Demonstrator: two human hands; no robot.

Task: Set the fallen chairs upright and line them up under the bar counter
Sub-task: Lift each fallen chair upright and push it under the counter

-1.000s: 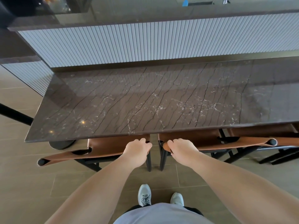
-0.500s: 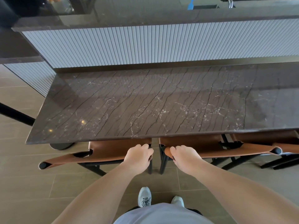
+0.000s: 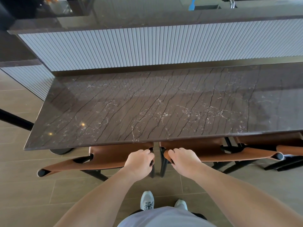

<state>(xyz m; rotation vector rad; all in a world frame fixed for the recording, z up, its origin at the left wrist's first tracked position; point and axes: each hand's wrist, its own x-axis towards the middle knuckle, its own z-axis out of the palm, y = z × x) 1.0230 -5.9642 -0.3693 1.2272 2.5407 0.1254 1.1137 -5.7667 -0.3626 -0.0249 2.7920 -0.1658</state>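
While both chairs stand upright with their seats partly tucked beneath the dark veined tabletop point(image 3: 147, 110), the person grips one in each hand. The left hand point(image 3: 139, 162) has its fingers point(image 3: 146, 152) curled over the right end of the left chair point(image 3: 105, 158), on its tan leather backrest. The right hand point(image 3: 183, 159) has its fingers point(image 3: 176, 152) clamped round the left end of the right chair point(image 3: 213, 153), at the matching backrest corner. The two chairs sit side by side with a narrow gap between their black legs. A third chair point(image 3: 288, 149) of the same tan leather shows at the right edge, just beside the right chair and also under the tabletop edge. Behind the tabletop rises a ribbed pale panel point(image 3: 147, 45) topped by a higher dark counter point(image 3: 147, 17), where a sink point(image 3: 206, 7) is sunk; a blue item point(image 3: 192, 4) stands at its left edge, its kind unclear. Below, two grey sneakers point(image 3: 147, 200) stand on the tiled floor point(image 3: 32, 190).
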